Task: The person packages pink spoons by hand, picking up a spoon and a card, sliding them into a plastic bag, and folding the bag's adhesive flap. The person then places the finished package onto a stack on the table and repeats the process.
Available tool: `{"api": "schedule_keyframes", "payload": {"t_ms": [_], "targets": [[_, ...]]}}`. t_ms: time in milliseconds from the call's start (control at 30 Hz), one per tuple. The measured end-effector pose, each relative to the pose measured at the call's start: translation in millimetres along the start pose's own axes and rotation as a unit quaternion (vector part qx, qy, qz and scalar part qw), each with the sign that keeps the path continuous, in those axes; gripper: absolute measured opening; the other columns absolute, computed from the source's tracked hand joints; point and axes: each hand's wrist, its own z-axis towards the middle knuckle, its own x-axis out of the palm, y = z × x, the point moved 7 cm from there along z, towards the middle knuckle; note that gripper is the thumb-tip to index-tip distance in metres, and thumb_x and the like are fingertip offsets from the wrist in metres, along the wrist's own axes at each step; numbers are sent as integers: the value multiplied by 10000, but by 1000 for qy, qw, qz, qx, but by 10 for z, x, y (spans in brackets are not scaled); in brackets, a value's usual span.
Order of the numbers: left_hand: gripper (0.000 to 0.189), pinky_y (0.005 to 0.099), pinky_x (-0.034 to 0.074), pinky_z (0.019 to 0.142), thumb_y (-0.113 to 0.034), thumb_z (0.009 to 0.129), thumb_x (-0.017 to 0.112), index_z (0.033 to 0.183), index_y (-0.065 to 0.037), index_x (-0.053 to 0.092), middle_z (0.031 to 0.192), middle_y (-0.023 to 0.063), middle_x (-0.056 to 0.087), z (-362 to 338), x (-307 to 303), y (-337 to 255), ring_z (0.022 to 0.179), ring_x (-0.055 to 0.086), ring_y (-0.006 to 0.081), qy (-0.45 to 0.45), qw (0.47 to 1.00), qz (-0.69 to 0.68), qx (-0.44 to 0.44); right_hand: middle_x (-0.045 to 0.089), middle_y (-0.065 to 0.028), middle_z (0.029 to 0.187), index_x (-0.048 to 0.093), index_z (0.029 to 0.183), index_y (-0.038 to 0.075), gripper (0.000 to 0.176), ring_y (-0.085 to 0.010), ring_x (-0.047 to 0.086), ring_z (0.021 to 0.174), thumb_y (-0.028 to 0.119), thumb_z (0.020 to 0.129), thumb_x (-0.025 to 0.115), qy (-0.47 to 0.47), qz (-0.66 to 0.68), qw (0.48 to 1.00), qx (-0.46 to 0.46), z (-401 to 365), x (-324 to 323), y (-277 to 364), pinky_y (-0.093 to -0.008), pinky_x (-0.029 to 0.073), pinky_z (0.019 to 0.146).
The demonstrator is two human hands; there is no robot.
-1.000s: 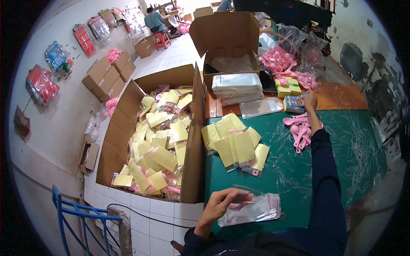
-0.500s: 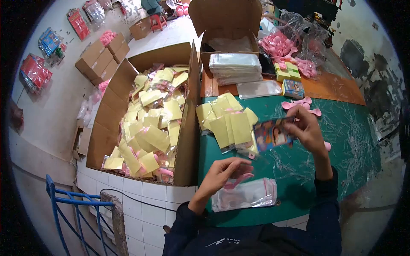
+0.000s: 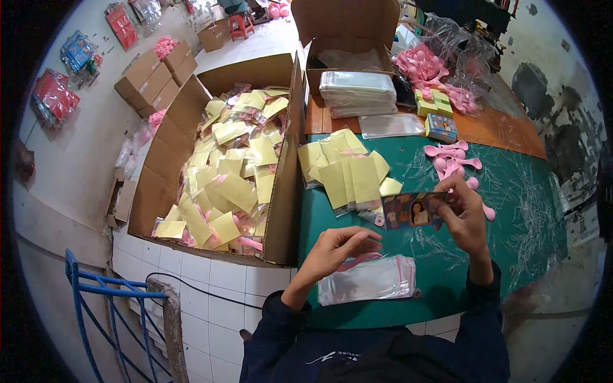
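A large cardboard box (image 3: 191, 127) stands against the left edge of the table (image 3: 511, 255), filled nearly to the brim with yellow-backed packets (image 3: 233, 185) that have pink pieces showing between them. At the table's far edge an open carton (image 3: 345, 25) holds a stack of clear bags (image 3: 356, 92). In the far right corner a crumpled plastic sack (image 3: 472, 64) holds pink spoons.

The left hand (image 3: 338, 246), near the front edge, has its fingers pinched together on a pink spoon (image 3: 363, 260) at the mouth of a clear zip bag (image 3: 370, 287), which lies flat on the green surface. The right hand (image 3: 466, 214) grips a printed card (image 3: 412, 210) by its right end between thumb and fingertips, holding it level above the table and just beyond the left hand.

A second ago the right hand was stretched to the small card box (image 3: 440, 127) near the far edge. Half a second ago it held the card higher. The card now sits lower and closer to the bag. The left hand has barely shifted.
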Motion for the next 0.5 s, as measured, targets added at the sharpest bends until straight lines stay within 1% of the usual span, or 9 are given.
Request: {"api": "schedule_keyframes", "payload": {"t_ms": [67,167,267,367,400,500], "targets": [[287,288,509,840,-168,966,430,1076,41,593,1002,105,641,0,-15,4,935,621,158,-1,1000,2,3,584,-43,738,508,901,17,100,-69,576,625,-5,835,581,26,0,1000,-8,-48,57,-64,-209,456,481],[282,287,508,840,-164,965,433,1067,45,594,991,107,642,2,-18,-2,933,622,155,-2,1000,15,15,581,-36,736,516,901,19,89,-69,573,620,1,840,579,58,-69,994,-54,-62,118,64,-209,450,479],[280,285,509,839,-159,963,436,1058,52,594,979,113,644,-8,-14,-37,931,622,154,-6,1000,16,15,578,-30,737,520,905,20,77,-70,570,616,16,850,574,-87,0,996,-7,-28,-108,-53,-208,450,480],[277,285,511,837,-155,961,441,1046,59,595,962,117,648,3,-8,-14,915,628,158,-10,1000,5,13,577,-27,738,518,904,19,67,-71,566,618,24,858,566,-61,20,997,30,-1,-73,-147,-208,455,485],[276,285,512,836,-154,960,443,1042,61,596,955,117,650,8,-13,0,908,631,159,-12,1000,2,13,576,-27,765,524,907,19,70,-72,564,622,11,853,568,-28,59,997,29,-25,11,-159,-209,460,491],[280,284,514,826,-160,960,447,1031,64,598,933,111,656,13,-32,17,882,636,155,-27,1000,3,11,573,-33,790,535,895,16,76,-80,568,622,-1,838,583,22,7,999,-27,-58,158,-91,-206,461,489]]}}
